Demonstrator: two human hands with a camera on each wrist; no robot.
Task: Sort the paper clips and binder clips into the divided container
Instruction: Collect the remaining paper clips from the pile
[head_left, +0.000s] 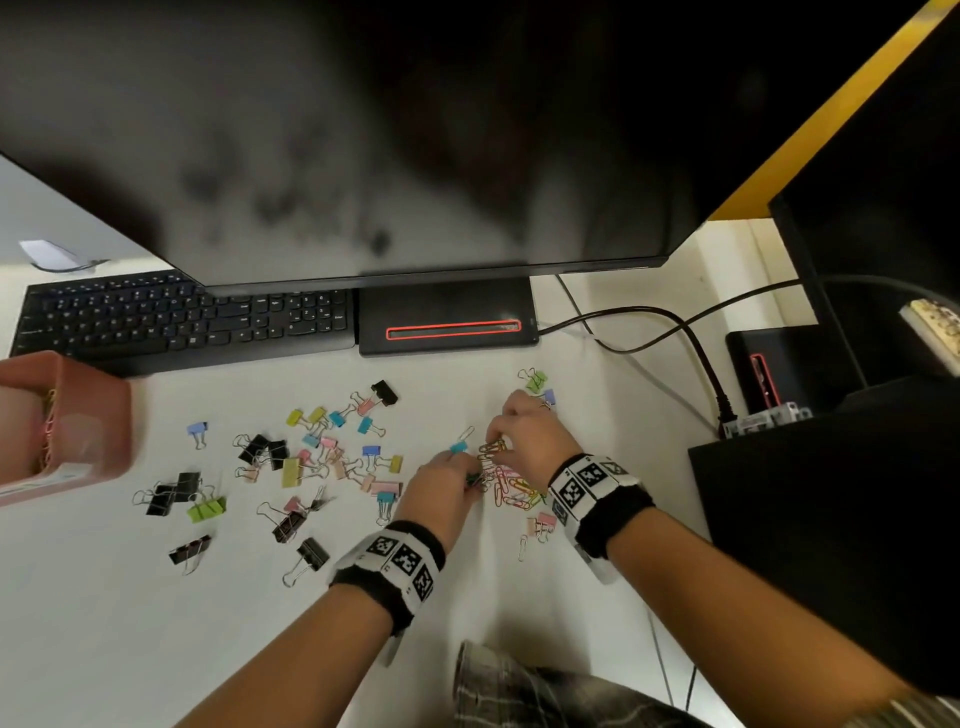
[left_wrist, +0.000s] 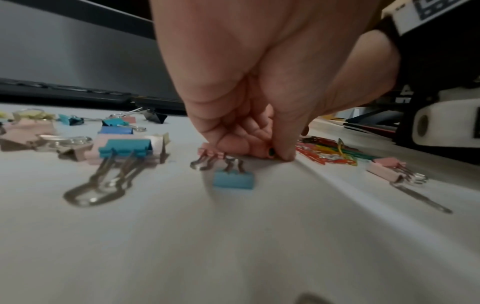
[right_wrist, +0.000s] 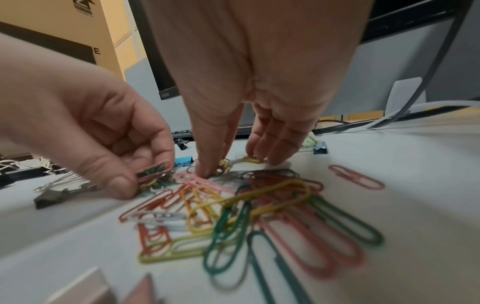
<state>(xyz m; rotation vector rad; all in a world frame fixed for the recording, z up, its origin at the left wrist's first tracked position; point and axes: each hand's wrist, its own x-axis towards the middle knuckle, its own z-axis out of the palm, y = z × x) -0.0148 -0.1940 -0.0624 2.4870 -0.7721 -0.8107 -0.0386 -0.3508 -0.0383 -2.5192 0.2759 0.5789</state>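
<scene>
On smooth white desk (head_left: 519, 597), hands pinch looped wire paper clips (right_wrist: 249, 207).

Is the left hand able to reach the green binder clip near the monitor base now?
Probably not directly: the right hand lies between the left hand and the green binder clip, and the left already pinches paper clips.

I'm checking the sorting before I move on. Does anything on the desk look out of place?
Mostly unsorted: binder clips lie scattered loose across the desk, and the paper clips sit in a tangled heap between the left hand and right hand. The pink container stands far left.
</scene>
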